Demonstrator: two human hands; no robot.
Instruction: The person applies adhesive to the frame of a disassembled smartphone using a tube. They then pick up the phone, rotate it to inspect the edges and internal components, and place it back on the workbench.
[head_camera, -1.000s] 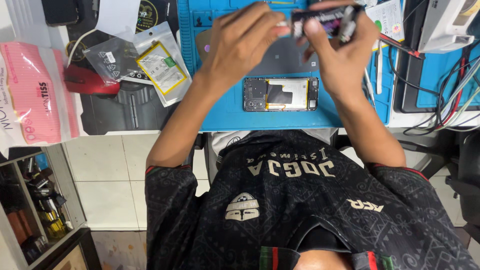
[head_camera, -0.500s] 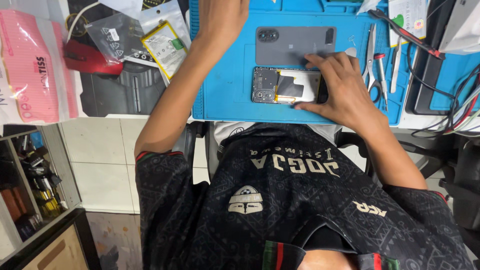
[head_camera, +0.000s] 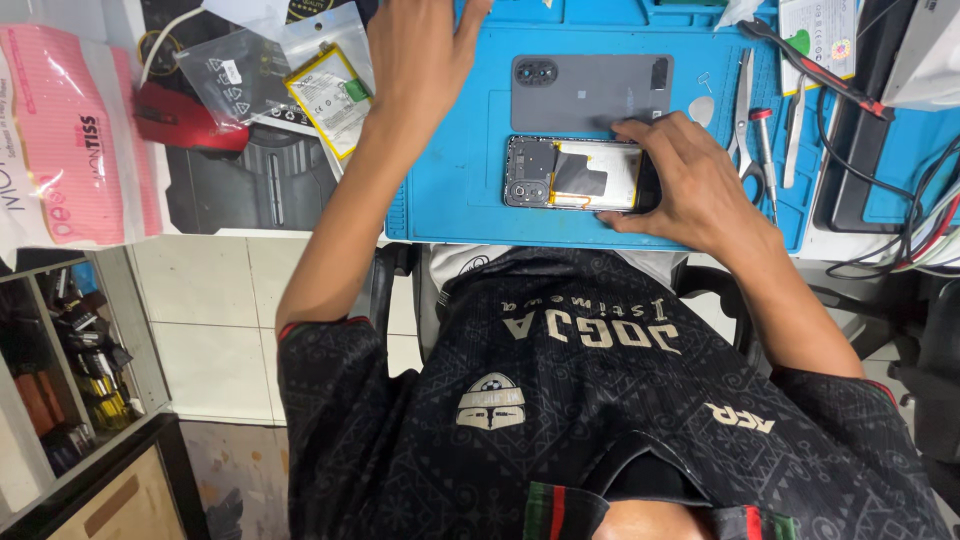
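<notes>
Left hand (head_camera: 425, 50) stretched forward flat; right hand (head_camera: 690, 185) curled, fingers spread.
</notes>
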